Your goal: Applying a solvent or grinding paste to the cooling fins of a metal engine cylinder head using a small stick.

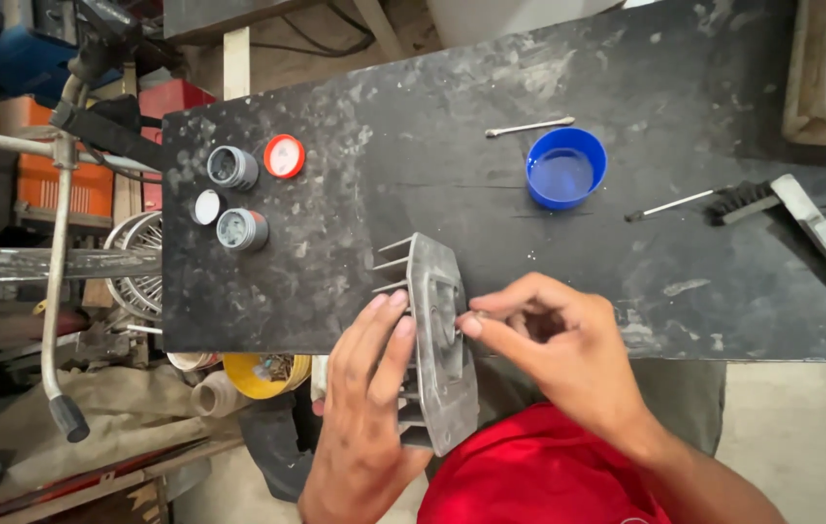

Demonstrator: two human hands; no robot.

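Grey cast finned part (435, 335), likely an engine cylinder head, held on edge at the near rim of the black bench (355, 126). Left hand (366, 408) gripping the fins, bracing. Right hand (554, 340) pinching something small at the flat face, probably seating or picking at a fitting there. Next move likely needs steady bracing, fine fingertip control. Pinched item too small to identify; lower end of part cut off behind hand.

Finned part (437, 335) — dull grey cast metal, matt and grimy. Bench (491, 252) — black board, scuffed, rough with pale smears. Cup (565, 168) looks glossy blue plastic; wrench (529, 126) bright metal.
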